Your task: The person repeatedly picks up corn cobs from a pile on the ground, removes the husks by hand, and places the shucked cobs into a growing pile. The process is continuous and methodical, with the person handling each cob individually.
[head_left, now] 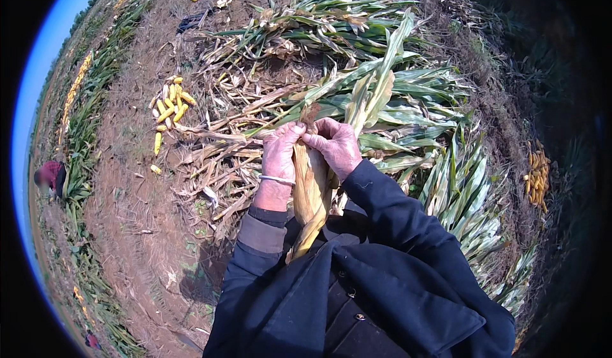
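Between my two hands is an ear of corn wrapped in dry, tan husk, its stem end toward my chest and a tuft of brown silk at the far tip. My left hand pinches the husk near that tip, from the left side. On the other side, my right hand grips the same tip with thumb and bent fingers, and the two thumbs nearly meet. No kernels show through the husk. Just beyond the hands, a long pale green corn leaf stretches away over the cut stalks.
Cut corn stalks with green leaves lie in heaps ahead and to the right. A pile of husked yellow ears rests on bare soil at the left; another pile is far right. Another person is at the far left edge.
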{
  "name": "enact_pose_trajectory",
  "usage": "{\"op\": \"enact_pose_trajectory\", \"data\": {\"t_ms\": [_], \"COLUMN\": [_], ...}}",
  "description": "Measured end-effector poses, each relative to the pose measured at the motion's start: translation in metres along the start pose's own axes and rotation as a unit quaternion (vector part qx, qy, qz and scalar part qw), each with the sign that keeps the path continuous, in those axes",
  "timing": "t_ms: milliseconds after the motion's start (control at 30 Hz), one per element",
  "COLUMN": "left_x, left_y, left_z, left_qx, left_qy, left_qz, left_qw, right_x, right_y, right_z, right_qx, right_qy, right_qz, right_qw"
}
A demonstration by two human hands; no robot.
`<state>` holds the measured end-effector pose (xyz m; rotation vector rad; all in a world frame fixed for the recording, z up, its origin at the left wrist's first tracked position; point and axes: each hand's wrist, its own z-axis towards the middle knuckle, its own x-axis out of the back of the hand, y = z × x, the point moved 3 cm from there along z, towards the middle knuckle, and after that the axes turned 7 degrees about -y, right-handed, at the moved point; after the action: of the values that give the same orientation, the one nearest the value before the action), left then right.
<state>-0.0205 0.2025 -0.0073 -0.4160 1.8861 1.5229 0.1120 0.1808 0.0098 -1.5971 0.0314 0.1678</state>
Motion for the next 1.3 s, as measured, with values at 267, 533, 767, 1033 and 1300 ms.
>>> {"op": "enact_pose_trajectory", "data": {"t_ms": [267, 533, 767, 1033, 1300], "left_x": [0.025, 0.029, 0.066, 0.069, 0.170], "left_y": [-0.014, -0.015, -0.028, -0.033, 0.009], "left_z": [0.004, 0.005, 0.009, -0.004, -0.052], "left_qx": [0.081, 0.123, 0.194, 0.129, 0.121], "left_qy": [0.088, 0.024, -0.017, 0.188, 0.179], "left_qz": [-0.053, -0.157, -0.260, -0.214, -0.457], "left_qw": [0.991, 0.980, 0.946, 0.950, 0.863], "right_x": [0.003, 0.012, 0.003, 0.001, 0.028], "right_y": [-0.013, -0.011, -0.012, -0.003, 0.010], "right_z": [-0.039, -0.020, -0.025, -0.066, -0.167], "right_qx": [0.257, 0.015, -0.008, -0.081, -0.309], "right_qy": [-0.049, -0.145, -0.193, -0.179, -0.211], "right_qz": [-0.314, 0.100, 0.140, 0.143, 0.189], "right_qw": [0.913, 0.984, 0.971, 0.970, 0.908]}}
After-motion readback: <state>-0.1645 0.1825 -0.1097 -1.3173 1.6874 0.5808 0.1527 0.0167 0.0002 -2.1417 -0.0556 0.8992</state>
